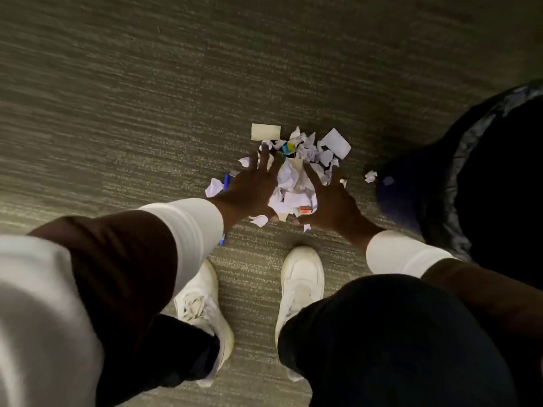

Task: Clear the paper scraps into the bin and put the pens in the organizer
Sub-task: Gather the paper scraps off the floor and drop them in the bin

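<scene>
A person is crouching over a carpet (147, 98), both hands down at a pile of scraps (296, 177) lying just ahead of two white shoes (301, 277). The left hand (252, 183) is pressing flat at the pile's 9 o'clock edge, its grip spread apart, fingers reaching toward 12. The right hand (332, 201) is resting at the 4 o'clock edge, grip likewise apart and curving against the paper, clamped on nothing. A blue pen (226, 182) is lying on the carpet at 9 o'clock from the pile, mostly hidden under the left hand and sleeve. One stray scrap (370, 176) is sitting at 3 o'clock, near the bin (458, 177), which is standing at the right with a dark liner.
</scene>
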### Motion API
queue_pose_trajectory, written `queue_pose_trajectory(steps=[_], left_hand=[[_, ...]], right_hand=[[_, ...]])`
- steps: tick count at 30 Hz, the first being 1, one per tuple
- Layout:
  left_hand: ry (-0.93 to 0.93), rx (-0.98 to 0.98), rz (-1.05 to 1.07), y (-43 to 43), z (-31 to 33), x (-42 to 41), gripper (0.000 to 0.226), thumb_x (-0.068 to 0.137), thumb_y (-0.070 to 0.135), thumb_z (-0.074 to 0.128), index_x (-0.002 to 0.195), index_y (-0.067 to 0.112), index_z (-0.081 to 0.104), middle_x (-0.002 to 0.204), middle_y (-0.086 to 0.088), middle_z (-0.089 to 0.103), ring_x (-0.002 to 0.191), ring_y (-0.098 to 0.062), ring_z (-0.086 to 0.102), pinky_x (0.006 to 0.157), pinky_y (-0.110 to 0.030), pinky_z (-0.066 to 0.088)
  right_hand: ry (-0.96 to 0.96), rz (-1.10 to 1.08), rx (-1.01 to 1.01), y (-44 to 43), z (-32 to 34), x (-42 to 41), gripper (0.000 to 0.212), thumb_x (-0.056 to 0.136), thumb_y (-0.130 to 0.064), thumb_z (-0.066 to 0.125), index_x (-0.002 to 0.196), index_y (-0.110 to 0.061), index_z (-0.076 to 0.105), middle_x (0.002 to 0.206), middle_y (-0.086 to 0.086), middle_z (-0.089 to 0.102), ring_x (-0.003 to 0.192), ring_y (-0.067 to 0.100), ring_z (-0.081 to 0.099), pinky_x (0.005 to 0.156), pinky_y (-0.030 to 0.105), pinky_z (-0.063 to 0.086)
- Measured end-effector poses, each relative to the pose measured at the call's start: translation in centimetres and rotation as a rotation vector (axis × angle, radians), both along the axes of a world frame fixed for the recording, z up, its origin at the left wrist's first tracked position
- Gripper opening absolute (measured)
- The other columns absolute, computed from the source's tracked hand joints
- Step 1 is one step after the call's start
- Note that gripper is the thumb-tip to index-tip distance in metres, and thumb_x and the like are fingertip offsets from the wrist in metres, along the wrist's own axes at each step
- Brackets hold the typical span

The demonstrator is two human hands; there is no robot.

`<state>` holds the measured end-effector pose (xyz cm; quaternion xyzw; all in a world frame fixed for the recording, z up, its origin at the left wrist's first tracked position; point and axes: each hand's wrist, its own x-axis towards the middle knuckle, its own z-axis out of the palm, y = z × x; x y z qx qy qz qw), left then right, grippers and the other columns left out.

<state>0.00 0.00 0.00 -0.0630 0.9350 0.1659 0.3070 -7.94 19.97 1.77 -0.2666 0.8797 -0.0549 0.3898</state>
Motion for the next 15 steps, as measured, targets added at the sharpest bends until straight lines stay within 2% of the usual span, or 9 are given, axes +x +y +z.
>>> queue_pose_trajectory(steps=[2,4,6,7,9,10,11,13,15], left_hand=[[-0.015,0.029,-0.016,0.4,-0.9,-0.4,0.165,0.053,0.049,0.102,0.164,0.022,-0.017,0.172,-0.026,-0.019,0.160,-0.054,0.002,0.113,-0.064,0.044],[0.007,-0.022,-0.047,1.1,-1.8,-0.7,0.161,0.056,0.043,0.102,0.165,0.021,-0.014,0.172,-0.029,-0.013,0.159,-0.055,0.006,0.112,-0.064,0.045],[0.030,-0.080,-0.090,1.8,-2.2,-0.9,0.141,0.068,0.034,0.096,0.167,0.015,-0.002,0.172,-0.029,0.003,0.157,-0.055,0.016,0.113,-0.062,0.045],[0.051,-0.100,-0.098,2.0,-2.2,-0.8,0.122,0.079,0.026,0.089,0.166,0.012,0.005,0.171,-0.028,0.013,0.155,-0.053,0.022,0.113,-0.060,0.046],[0.121,-0.129,-0.098,2.1,-2.2,-0.8,0.078,0.095,0.006,0.060,0.162,0.009,0.021,0.162,-0.027,0.031,0.150,-0.050,0.032,0.110,-0.055,0.051],[0.137,-0.137,-0.089,2.2,-2.3,-0.7,0.066,0.096,0.001,0.047,0.159,0.008,0.028,0.158,-0.026,0.036,0.148,-0.049,0.035,0.107,-0.052,0.052],[0.146,-0.143,-0.092,2.1,-2.4,-0.7,0.061,0.095,-0.001,0.042,0.155,0.008,0.033,0.154,-0.026,0.039,0.146,-0.048,0.038,0.105,-0.051,0.054],[0.146,-0.135,-0.111,2.1,-2.6,-0.6,0.059,0.092,-0.004,0.050,0.149,0.010,0.039,0.148,-0.025,0.044,0.140,-0.045,0.044,0.103,-0.048,0.052],[0.161,-0.116,-0.116,1.8,-2.6,-0.5,0.059,0.091,-0.005,0.057,0.146,0.011,0.042,0.146,-0.023,0.046,0.137,-0.042,0.047,0.104,-0.046,0.052]], right_hand=[[0.021,0.010,-0.020,-0.2,-1.4,0.1,0.138,0.067,-0.066,0.087,0.162,-0.043,-0.009,0.173,0.022,-0.012,0.158,0.048,0.016,0.119,0.060,0.040],[0.032,-0.018,-0.012,-0.3,-2.4,0.2,0.136,0.068,-0.063,0.088,0.164,-0.041,-0.005,0.171,0.025,-0.018,0.159,0.049,0.011,0.117,0.059,0.042],[0.058,-0.038,-0.005,-0.6,-3.1,0.5,0.126,0.073,-0.055,0.088,0.164,-0.045,0.002,0.170,0.027,-0.017,0.156,0.051,0.019,0.109,0.058,0.049],[0.066,-0.036,0.000,-0.7,-3.4,0.6,0.120,0.076,-0.052,0.087,0.164,-0.047,0.005,0.170,0.027,-0.014,0.155,0.051,0.022,0.107,0.058,0.052],[0.087,-0.019,-0.013,-1.1,-3.7,0.6,0.107,0.081,-0.046,0.083,0.163,-0.045,0.014,0.169,0.025,-0.004,0.150,0.050,0.032,0.105,0.054,0.054],[0.099,-0.007,-0.023,-1.3,-3.8,0.4,0.101,0.082,-0.043,0.082,0.162,-0.043,0.019,0.168,0.024,0.001,0.148,0.048,0.037,0.105,0.052,0.054],[0.108,0.003,-0.026,-1.4,-3.9,0.3,0.096,0.083,-0.041,0.082,0.161,-0.040,0.026,0.168,0.022,0.005,0.147,0.046,0.039,0.105,0.051,0.054],[0.128,0.017,-0.044,-1.6,-4.0,-0.1,0.085,0.086,-0.038,0.081,0.158,-0.034,0.036,0.167,0.020,0.011,0.149,0.042,0.038,0.110,0.048,0.051],[0.160,0.035,-0.070,-1.8,-3.8,-0.4,0.067,0.093,-0.035,0.073,0.154,-0.027,0.046,0.163,0.019,0.027,0.147,0.041,0.040,0.114,0.046,0.046]])
